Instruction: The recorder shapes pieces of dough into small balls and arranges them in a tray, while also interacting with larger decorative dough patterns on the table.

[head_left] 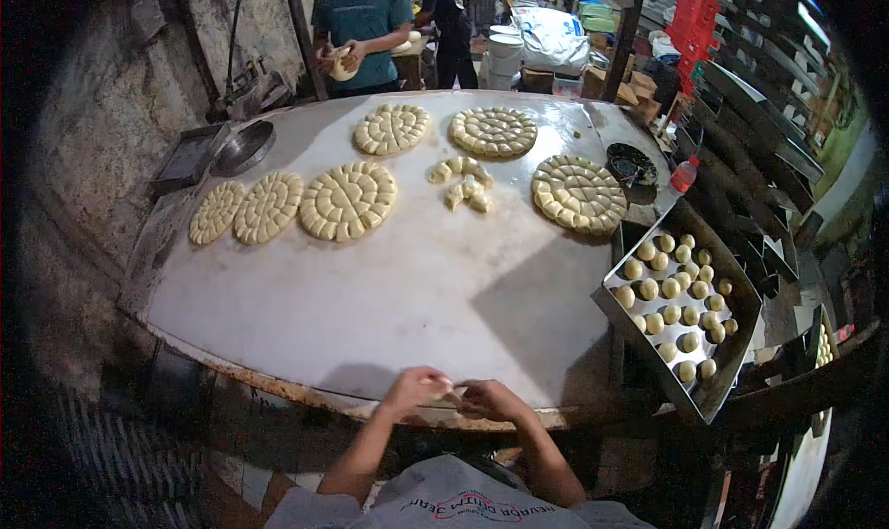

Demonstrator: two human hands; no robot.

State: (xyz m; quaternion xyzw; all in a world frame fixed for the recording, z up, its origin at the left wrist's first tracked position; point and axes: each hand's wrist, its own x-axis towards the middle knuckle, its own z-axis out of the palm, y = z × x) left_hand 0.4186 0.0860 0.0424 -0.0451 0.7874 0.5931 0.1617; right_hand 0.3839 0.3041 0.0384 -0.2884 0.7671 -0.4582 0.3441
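My left hand (416, 390) and my right hand (491, 401) are close together above the near edge of the white table (370, 288). The left fingers are curled in, with a small pale bit at their tips that is too small to name. Bent fingers on the right hand face the left ones, and whatever they may hold is hidden. At the right stands a metal tray (681, 381) of several round dough balls (671, 288). Farther back lie several dough discs cut into segments, one (348, 201) left of centre and another (580, 194) at the right.
Loose dough pieces (468, 194) lie at the table's far middle. A round pan (243, 149) sits back left; a dark bowl (632, 163) and a red-tinted bottle (683, 174) back right. Beyond the table, a person (363, 29) holds dough, another beside them. Stacked trays (741, 159) line the right.
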